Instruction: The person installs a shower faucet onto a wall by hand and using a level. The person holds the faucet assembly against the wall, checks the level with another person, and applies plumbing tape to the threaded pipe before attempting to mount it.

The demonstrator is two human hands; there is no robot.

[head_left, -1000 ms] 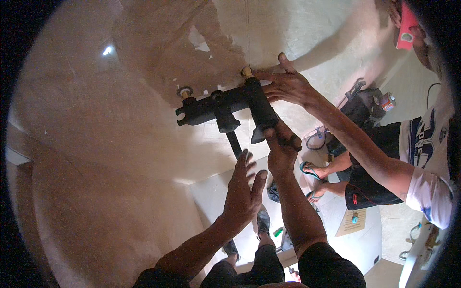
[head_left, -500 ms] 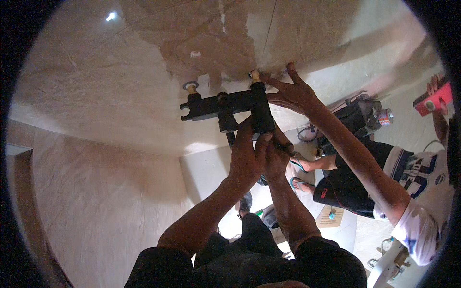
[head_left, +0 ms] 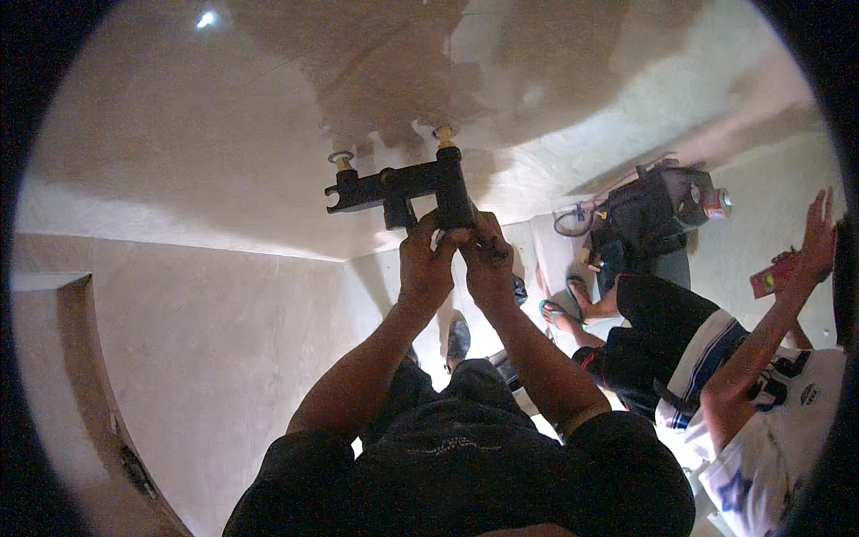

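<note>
Head view: both your forearms reach up and forward from the lower edge, converging; left hand [head_left: 425, 267] and right hand [head_left: 489, 270] side by side, fingers clamped round the lower right end of the black fixture [head_left: 412, 183]. Fixture sits against the wall [head_left: 259, 116], its two stubs meeting brass fittings [head_left: 445, 136]. Compared with one second ago: your left hand, then open and off the fixture, now grips it; the co-worker's hand [head_left: 816, 237] has left the right-hand fitting and is up near a red tool [head_left: 771, 276].
</note>
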